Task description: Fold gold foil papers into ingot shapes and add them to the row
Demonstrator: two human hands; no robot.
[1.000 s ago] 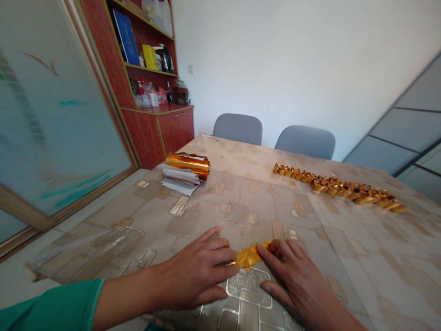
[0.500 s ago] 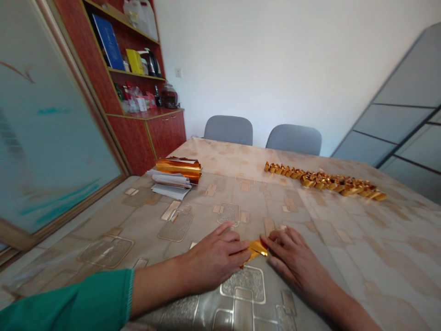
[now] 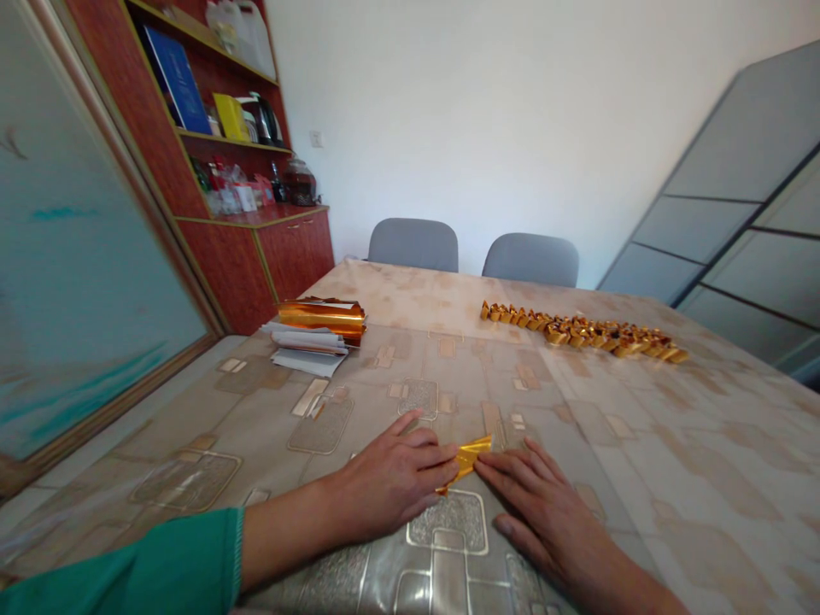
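Observation:
A small folded piece of gold foil paper (image 3: 472, 453) lies on the patterned tablecloth, between my two hands. My left hand (image 3: 410, 468) holds it down from the left, fingers over its left part, hiding that end. From the right, my right hand (image 3: 544, 495) lies low with its fingers stretched out and thumb apart, the fingertips at the foil's lower right edge. A pointed corner of the foil sticks up past the right fingertips.
Rolled orange-gold foil sheets (image 3: 324, 318) and a stack of folded white-backed paper (image 3: 307, 348) lie at the left. Several folded gold foil pieces (image 3: 582, 331) stand in rows at the back right. Two grey chairs (image 3: 413, 243) stand behind the table (image 3: 397, 286).
My right fingers have drawn slightly back and down from the foil's upper edge, showing more of its right corner. My left hand stays on the foil. The view has shifted slightly.

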